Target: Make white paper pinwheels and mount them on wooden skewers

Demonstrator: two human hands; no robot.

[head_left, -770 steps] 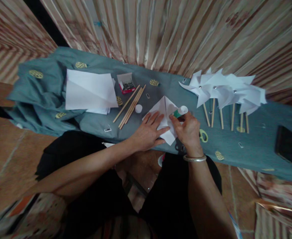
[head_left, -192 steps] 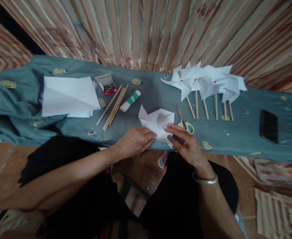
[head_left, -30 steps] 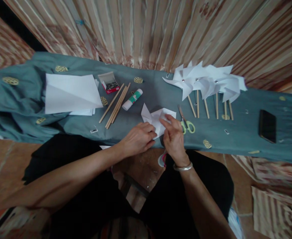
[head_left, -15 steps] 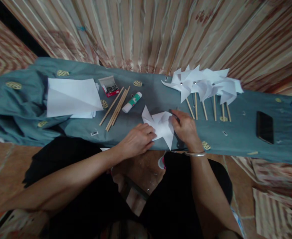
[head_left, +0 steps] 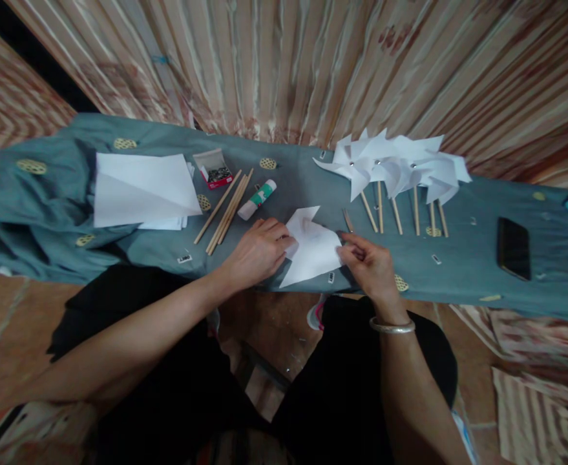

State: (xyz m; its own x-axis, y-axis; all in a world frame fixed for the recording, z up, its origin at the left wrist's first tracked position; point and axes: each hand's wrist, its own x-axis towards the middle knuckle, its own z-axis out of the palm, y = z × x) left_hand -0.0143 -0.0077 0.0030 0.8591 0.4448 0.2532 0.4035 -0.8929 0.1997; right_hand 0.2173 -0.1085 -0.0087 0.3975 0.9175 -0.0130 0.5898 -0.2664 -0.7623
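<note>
A white paper pinwheel with folded points lies near the table's front edge, between my two hands. My left hand is closed on its left side, the fingers curled over the paper. At the right edge, my right hand pinches the paper between thumb and index finger. The tip of what looks like a pair of scissors shows just beyond my right hand; its other end is hidden. Left of the pinwheel lie a glue stick and several wooden sticks.
A stack of white paper lies at the left, beside an open small box of metal pins. Several finished pinwheels on sticks rest at the back right. A dark phone lies farther right on the green cloth.
The paper pinwheel has been turned, so its points face other ways. My right hand has come nearer the front edge, uncovering the scissors' tip. My left hand has shifted slightly up and left.
</note>
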